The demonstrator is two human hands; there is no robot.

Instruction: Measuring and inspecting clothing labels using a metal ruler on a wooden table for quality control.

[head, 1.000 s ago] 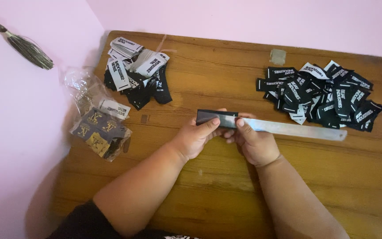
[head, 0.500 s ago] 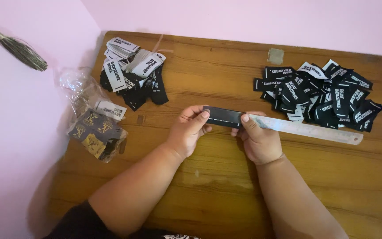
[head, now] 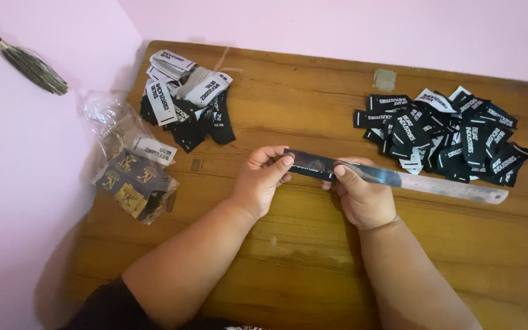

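The black woven label [head: 310,165] lies stretched along the near end of a metal ruler [head: 453,186] at the centre of the wooden surface [head: 288,244], pinched at both ends. Starting at nine o'clock, a clear plastic bag [head: 131,177] rests on the surface edge against the pink wall and holds a packet of dark labels with gold marks, with one white-and-black label lying on top of it; the bag's upper part looks crumpled and largely emptied. At eleven o'clock sits a loose pile of labels [head: 184,101], black and white mixed, some turned pale side up. The left hand [head: 263,180] grips the label's left end between thumb and fingers. The right hand [head: 362,195] clamps the label's right end down onto the ruler with its thumb, the other fingers curled beneath. The step in hand appears to be laying the label flat against the ruler, perhaps to fold or measure it. A next move would likely call for keeping the strip taut and square to the ruler's edge. At two o'clock a larger heap of black labels [head: 453,137] spreads just beyond the ruler's far end.
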